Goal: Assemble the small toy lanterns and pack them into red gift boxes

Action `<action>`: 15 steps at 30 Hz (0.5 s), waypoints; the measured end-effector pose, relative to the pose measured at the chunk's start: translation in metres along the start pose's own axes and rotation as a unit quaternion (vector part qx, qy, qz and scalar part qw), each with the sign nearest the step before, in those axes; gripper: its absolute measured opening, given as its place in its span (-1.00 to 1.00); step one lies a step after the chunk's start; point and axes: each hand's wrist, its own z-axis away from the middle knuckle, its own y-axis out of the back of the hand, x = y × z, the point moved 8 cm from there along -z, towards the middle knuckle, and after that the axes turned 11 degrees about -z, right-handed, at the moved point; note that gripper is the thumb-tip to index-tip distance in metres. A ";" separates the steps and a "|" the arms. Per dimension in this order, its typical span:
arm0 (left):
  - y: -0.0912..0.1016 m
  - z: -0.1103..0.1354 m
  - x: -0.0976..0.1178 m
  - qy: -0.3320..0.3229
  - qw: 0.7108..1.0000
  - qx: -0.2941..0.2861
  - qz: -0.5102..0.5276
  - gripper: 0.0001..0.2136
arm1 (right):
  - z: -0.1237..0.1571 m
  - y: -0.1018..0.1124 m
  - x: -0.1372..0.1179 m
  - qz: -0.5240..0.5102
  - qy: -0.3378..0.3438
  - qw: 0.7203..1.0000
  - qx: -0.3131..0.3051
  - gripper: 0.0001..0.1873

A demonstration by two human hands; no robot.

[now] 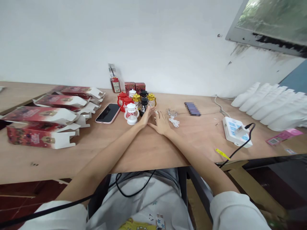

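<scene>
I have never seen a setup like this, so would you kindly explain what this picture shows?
Gladly. There is no machine here: a person works with two bare hands, and the one picture comes from a camera worn on the head, looking forward and down.

On the table, the left hand is beside a group of small lanterns in red, white, black and gold; whether it touches one is hard to tell. The right hand lies spread on the tabletop, near white parts and thin metal pieces. Neither hand visibly holds anything.

To the left are a phone and red-and-white cartons; at the back, a bottle; to the right, a power strip.
</scene>
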 end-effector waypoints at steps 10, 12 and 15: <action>0.002 0.046 0.030 -0.180 0.963 -0.045 -0.196 -0.69 | -0.014 -0.001 0.005 0.076 0.056 0.995 -0.042 -0.62; 0.002 0.062 0.044 -0.234 0.939 -0.052 -0.245 -0.68 | -0.017 -0.003 0.006 0.073 0.071 0.994 -0.048 -0.66; -0.006 0.083 0.058 -0.307 0.884 -0.094 -0.338 -0.68 | -0.022 -0.004 0.009 0.052 0.094 0.993 -0.055 -0.75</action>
